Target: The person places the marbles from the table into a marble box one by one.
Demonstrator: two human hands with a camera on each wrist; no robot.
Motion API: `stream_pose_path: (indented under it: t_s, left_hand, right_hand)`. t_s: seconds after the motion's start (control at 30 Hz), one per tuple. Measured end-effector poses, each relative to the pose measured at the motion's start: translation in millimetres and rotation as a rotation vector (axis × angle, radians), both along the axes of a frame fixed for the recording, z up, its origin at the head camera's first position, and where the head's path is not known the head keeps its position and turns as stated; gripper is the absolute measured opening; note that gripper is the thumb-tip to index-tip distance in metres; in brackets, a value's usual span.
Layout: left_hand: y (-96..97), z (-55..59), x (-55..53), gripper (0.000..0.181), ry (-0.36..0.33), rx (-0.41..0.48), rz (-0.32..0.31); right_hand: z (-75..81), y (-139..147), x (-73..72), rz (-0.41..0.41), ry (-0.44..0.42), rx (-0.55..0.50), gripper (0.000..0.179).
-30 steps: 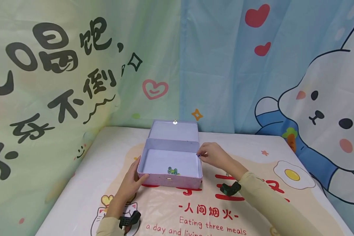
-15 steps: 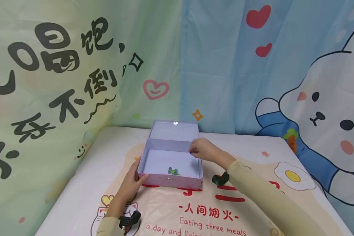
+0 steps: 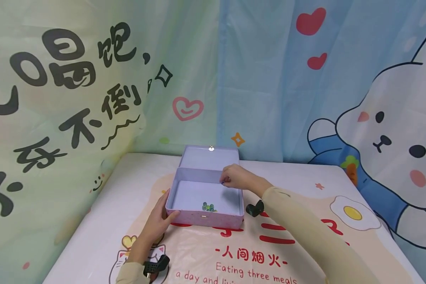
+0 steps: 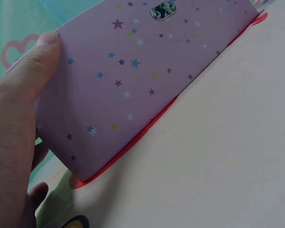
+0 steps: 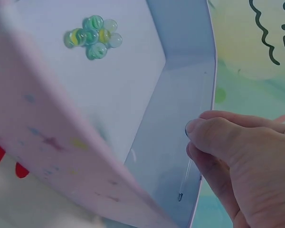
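A purple hinged box (image 3: 204,219) with printed stars stands with its lid (image 3: 210,157) raised at the back. My left hand (image 3: 157,220) grips its front left corner, thumb on the front wall (image 4: 128,90). Several green and yellow glass marbles (image 5: 96,37) lie clustered on the box floor near the front. Over the rear part of the box is my right hand (image 3: 238,177), apart from those marbles. Its thumb and fingers pinch a small dark-blue rounded thing (image 3: 223,182), mostly hidden by the fingertips.
The box rests on a printed table cover (image 3: 255,272) with red lettering. Behind the table hangs a patterned curtain (image 3: 248,79). A metal clasp (image 4: 163,10) sits on the front wall of the box.
My right hand has moved left from the box's right rim to above its inside, carrying the small dark-blue thing. My left hand keeps its grip; box and marbles look unmoved.
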State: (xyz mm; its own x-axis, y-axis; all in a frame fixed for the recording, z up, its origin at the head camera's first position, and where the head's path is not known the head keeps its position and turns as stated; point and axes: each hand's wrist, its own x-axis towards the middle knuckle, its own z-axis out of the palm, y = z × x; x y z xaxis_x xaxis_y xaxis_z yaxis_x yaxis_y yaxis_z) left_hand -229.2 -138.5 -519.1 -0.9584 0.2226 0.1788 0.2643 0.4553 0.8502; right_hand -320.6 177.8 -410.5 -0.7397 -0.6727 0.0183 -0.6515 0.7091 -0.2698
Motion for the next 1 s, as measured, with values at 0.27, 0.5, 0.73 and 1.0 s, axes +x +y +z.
stream_pose_path:
  t_s: [0.27, 0.5, 0.73, 1.0]
  left_hand:
    - [0.1, 0.5, -0.1, 0.085, 0.008, -0.008, 0.001]
    - [0.5, 1.0, 0.8, 0.085, -0.007, 0.0, 0.007]
    - [1.1, 2.1, 2.3, 0.085, -0.021, 0.009, 0.011]
    - [0.5, 2.5, 1.4, 0.085, -0.021, -0.017, 0.012]
  right_hand:
    - [-3.1, -5.5, -8.1, 0.008, 0.008, -0.05, 0.012]
    - [-17.4, -12.5, -15.1, -0.01, 0.03, -0.098, 0.013]
    - [-27.6, -19.5, -18.7, -0.007, 0.049, -0.125, 0.012]
    - [-43.2, -21.8, -20.2, -0.097, -0.012, -0.13, 0.014]
